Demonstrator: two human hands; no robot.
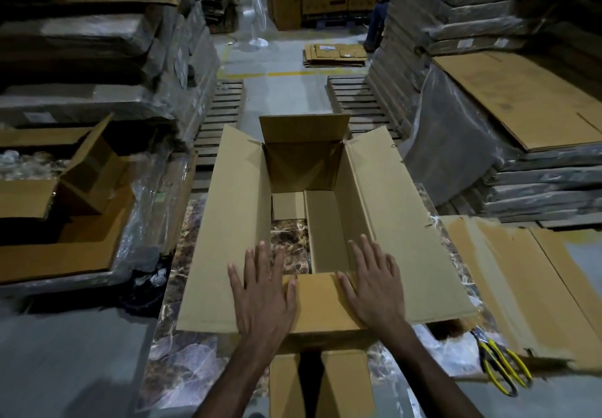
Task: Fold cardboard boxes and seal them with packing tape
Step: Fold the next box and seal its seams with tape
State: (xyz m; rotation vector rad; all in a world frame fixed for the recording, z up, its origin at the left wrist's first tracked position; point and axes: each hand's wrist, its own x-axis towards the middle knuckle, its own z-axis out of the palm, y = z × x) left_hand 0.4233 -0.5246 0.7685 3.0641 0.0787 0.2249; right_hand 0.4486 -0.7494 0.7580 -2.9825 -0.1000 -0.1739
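Resting flat at the six o'clock end of the cardboard box (234, 222), the left hand (262, 293) and right hand (374, 287) flank the near end flap (322, 307). Each grip is wide, with fingers spread and holding nothing. The box stands open mid-table (182, 352). Its bottom flaps leave a gap that shows the table, so I reckon the base could skew or sag if left untaped, and I see no tape. Yellow-handled cutters (501, 365) lie at four o'clock. A white label (325, 47) towards twelve o'clock is too small to read.
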